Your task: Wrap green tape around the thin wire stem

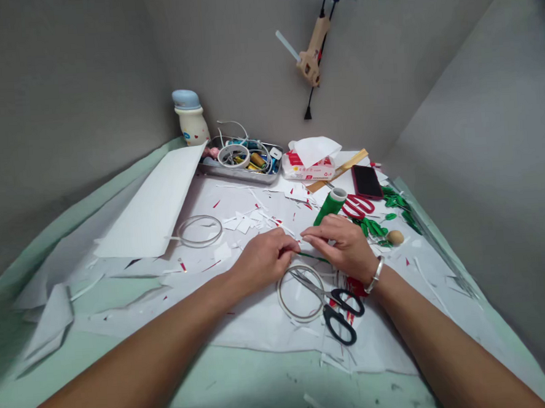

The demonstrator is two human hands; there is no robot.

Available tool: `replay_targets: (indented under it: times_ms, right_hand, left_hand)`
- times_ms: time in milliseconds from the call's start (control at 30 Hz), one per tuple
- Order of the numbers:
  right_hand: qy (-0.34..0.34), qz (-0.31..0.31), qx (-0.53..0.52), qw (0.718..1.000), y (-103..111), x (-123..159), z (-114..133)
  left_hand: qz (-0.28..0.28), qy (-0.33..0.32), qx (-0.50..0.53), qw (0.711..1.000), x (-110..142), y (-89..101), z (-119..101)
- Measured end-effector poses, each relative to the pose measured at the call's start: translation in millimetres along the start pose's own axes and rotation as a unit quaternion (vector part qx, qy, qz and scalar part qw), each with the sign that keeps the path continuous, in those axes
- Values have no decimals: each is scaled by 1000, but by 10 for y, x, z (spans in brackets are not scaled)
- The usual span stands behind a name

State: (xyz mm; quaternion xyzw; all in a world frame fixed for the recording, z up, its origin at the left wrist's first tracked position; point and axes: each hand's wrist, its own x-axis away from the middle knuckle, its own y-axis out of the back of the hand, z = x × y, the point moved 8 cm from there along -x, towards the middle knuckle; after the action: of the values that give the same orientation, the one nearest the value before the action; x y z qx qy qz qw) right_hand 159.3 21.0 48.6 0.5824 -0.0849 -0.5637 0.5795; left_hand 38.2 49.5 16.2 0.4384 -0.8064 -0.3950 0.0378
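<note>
Left hand (261, 261): closed, fingers pinching one end of a thin green strip (313, 257); right hand (342, 246): curled, fingers over the strip and just beside the left hand, whether it grips cannot be told; silver bangle (375, 274) on the right wrist; strip held between both hands, above the tabletop (228, 385), which is spread with white paper (257, 328) and littered with offcuts; directly below the hands, black-handled scissors (327, 305) lying across a clear tape ring (301, 293); second clear ring (200, 231) left of the hands; ahead of the right hand, a green roll (328, 205), red-handled scissors (358, 206), green paper leaves (370, 227) and a small wooden egg (394, 238); farther back, a smartphone (366, 181), a wooden ruler (337, 170), a tissue pack (309, 158), a metal tray of craft oddments (240, 163) and a capped ceramic jar (191, 116); large white card (152, 205) at left; hot glue gun (312, 54) hanging on the wall.
</note>
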Motion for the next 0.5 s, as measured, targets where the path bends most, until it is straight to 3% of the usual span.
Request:
replay_targets:
  times_ms: [67, 133, 300, 400, 500]
  right_hand:
    - [-38, -12, -34, 999, 22, 3, -120]
    - [-57, -11, -51, 997, 10, 12, -197]
    - [-21, 56, -2, 998, -175, 38, -107]
    - [33, 97, 45, 994, -306, 59, 72]
    - [83, 99, 77, 989, -328, 64, 221]
  left_hand:
    - [20, -3, 58, 998, -3, -31, -13]
    - [23, 39, 139, 989, -19, -30, 53]
    - [-37, 160, 301, 939, -33, 41, 271]
    - [-92, 186, 284, 936, -19, 112, 361]
    - [-124, 194, 178, 957, 2, 174, 409]
